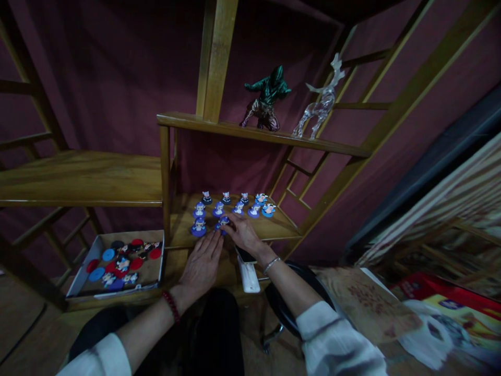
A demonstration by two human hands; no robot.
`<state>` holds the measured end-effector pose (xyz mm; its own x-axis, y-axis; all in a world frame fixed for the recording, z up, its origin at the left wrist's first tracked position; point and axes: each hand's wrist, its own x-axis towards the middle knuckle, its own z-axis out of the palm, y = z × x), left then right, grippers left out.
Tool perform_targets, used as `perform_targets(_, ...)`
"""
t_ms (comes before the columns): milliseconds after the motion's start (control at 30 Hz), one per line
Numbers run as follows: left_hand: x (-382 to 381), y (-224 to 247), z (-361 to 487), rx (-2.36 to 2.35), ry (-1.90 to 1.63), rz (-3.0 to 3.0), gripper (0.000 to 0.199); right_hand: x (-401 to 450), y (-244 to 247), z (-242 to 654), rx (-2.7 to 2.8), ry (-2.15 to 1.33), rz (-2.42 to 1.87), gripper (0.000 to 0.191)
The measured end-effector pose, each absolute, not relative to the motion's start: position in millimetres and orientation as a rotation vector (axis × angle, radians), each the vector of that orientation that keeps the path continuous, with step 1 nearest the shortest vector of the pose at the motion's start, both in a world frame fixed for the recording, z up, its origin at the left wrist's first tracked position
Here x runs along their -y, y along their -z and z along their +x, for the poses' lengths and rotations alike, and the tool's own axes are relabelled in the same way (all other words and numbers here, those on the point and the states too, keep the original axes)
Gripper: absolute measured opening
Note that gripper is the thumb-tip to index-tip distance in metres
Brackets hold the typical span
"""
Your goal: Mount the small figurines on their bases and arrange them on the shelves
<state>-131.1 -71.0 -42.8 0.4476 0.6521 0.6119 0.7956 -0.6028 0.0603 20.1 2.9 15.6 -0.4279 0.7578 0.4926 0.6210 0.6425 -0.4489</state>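
On the wooden shelf (235,235), several small figurines on round bases stand in rows. My right hand (243,235) has its fingers closed on a purple figurine (223,223) in the front row. Beside it, my left hand (201,263) lies palm down with its fingers stretched out, the fingertips close to that figurine's base. Another purple figurine (199,227) stands to the left in the same row. Behind them are more purple figurines (218,209), black-based ones (226,198) at the back and blue-based ones (268,210) at the right.
An open cardboard box (94,266) at the left holds more figurines and red and blue discs. A phone (246,256) and a white object (249,278) lie beneath my right wrist. A green hooded statue (270,96) and a clear deer (319,104) stand on the upper shelf.
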Motion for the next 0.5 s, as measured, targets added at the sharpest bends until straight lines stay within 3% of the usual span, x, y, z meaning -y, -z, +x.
perform_targets(500,68.6,45.4,-134.1,1.189,0.893,-2.446,0.05,-8.8,-4.3,23.1,2.189,-0.163,-0.989,0.019)
